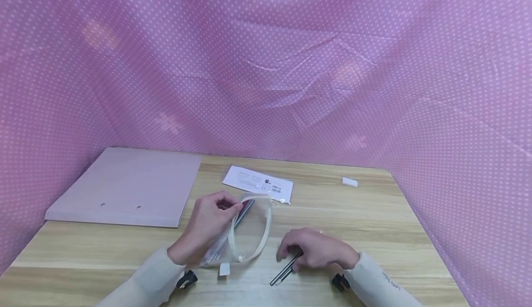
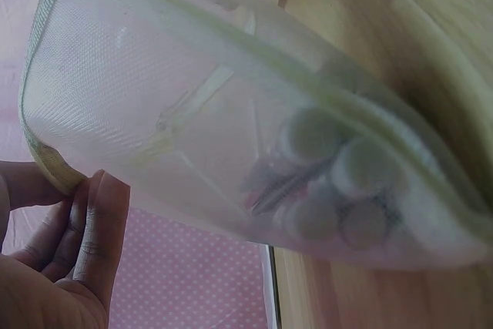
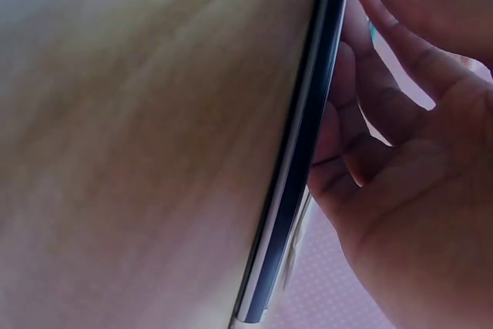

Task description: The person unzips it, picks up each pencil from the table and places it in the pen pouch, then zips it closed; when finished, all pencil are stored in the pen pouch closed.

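My left hand [image 1: 211, 219] pinches the rim of a see-through mesh zipper pouch [image 1: 254, 226], whose mouth gapes open toward the right. Inside it lie several slim pens [image 1: 244, 213]; their round pale ends [image 2: 312, 135] show blurred through the mesh in the left wrist view. A small white tag [image 1: 224, 269] hangs at the pouch's lower edge. To the right, my right hand [image 1: 316, 249] is low over the table with its fingers curled against slim dark pencils [image 1: 286, 269] with silver stripes. In the right wrist view, fingertips meet the striped barrel [image 3: 296, 136], while the thumb stands apart.
A large pale folder [image 1: 129, 184] with two holes lies at the left of the wooden table [image 1: 332, 210]. Behind the pouch lies a white printed packet [image 1: 258, 183], and a white eraser-like block [image 1: 350, 182] sits far right. Pink dotted cloth [image 1: 270, 67] walls the table in.
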`<state>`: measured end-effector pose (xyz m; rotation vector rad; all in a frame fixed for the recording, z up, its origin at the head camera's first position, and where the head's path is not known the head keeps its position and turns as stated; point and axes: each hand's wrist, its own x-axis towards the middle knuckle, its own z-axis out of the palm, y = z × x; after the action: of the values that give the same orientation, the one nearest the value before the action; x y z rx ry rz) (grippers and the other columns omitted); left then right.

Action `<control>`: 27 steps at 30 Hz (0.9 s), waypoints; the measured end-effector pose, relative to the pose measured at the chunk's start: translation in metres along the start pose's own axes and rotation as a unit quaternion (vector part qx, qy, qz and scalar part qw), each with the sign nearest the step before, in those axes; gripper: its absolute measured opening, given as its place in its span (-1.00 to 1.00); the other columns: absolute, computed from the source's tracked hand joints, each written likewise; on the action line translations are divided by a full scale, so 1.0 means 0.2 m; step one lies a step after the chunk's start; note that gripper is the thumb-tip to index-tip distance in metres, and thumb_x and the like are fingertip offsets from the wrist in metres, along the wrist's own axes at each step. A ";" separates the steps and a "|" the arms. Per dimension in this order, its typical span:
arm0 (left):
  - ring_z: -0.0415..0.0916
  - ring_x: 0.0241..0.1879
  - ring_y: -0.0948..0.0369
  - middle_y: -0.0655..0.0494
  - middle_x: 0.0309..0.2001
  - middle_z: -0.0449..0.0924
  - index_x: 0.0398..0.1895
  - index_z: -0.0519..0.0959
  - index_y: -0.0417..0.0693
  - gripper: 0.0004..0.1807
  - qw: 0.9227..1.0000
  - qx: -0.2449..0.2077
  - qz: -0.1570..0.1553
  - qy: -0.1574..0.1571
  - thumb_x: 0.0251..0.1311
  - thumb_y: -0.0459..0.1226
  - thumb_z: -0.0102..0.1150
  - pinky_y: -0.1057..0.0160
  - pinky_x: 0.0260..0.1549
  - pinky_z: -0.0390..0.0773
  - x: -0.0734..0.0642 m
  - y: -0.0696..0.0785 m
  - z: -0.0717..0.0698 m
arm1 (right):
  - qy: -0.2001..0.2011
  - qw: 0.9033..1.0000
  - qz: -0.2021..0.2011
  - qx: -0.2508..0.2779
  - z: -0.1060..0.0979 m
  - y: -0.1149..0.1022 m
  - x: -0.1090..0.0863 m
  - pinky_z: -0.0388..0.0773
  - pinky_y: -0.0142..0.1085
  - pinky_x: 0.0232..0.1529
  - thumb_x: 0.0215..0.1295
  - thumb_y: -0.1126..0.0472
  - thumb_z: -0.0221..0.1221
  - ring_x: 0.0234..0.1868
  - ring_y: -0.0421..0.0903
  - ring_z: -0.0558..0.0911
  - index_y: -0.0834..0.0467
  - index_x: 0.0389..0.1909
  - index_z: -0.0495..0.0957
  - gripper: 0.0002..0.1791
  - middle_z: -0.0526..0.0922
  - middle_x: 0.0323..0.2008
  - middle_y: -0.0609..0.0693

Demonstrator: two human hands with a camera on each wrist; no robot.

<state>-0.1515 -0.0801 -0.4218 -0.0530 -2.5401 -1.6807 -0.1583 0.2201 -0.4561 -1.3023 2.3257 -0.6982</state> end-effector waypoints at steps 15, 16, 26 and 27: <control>0.64 -0.39 0.22 0.15 -0.39 0.74 -0.37 0.71 0.08 -0.94 1.000 -0.009 0.017 -0.020 0.16 -0.21 0.43 0.37 -0.37 0.62 0.07 -0.02 -0.04 | -0.008 0.995 -0.026 -0.094 -0.01 -0.04 0.07 0.45 -0.55 -0.01 -0.09 0.50 0.31 -0.15 -0.40 0.49 -0.08 -0.26 0.65 -0.56 0.65 -0.33 -0.28; 0.65 -0.39 0.22 0.15 -0.39 0.74 -0.37 0.71 0.08 -0.94 1.000 -0.009 0.017 -0.020 0.16 -0.21 0.43 0.37 -0.37 0.62 0.07 -0.02 -0.05 | -0.009 0.995 -0.023 -0.093 -0.01 -0.04 0.08 0.45 -0.56 -0.03 -0.10 0.52 0.29 -0.17 -0.41 0.48 -0.08 -0.27 0.65 -0.55 0.64 -0.35 -0.28; 0.64 -0.39 0.22 0.16 -0.40 0.74 -0.38 0.71 0.09 -0.94 1.000 -0.008 0.015 -0.026 0.16 -0.21 0.43 0.37 -0.38 0.61 0.10 -0.02 -0.07 | -0.022 0.997 -0.003 -0.076 -0.03 -0.07 0.12 0.44 -0.59 -0.13 -0.18 0.58 0.25 -0.25 -0.42 0.45 -0.06 -0.34 0.59 -0.53 0.58 -0.38 -0.24; 0.64 -0.39 0.22 0.16 -0.40 0.74 -0.38 0.71 0.09 -0.94 0.999 -0.008 0.015 -0.027 0.16 -0.20 0.43 0.37 -0.38 0.61 0.11 -0.02 -0.07 | -0.022 0.997 0.002 -0.072 -0.03 -0.07 0.13 0.45 -0.59 -0.14 -0.17 0.58 0.26 -0.25 -0.42 0.46 -0.06 -0.34 0.59 -0.53 0.58 -0.38 -0.25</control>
<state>-0.1721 -0.0959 -0.4177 -0.1394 -2.5513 -1.7101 -0.1638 0.1929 -0.4452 -1.3601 2.3786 -0.5034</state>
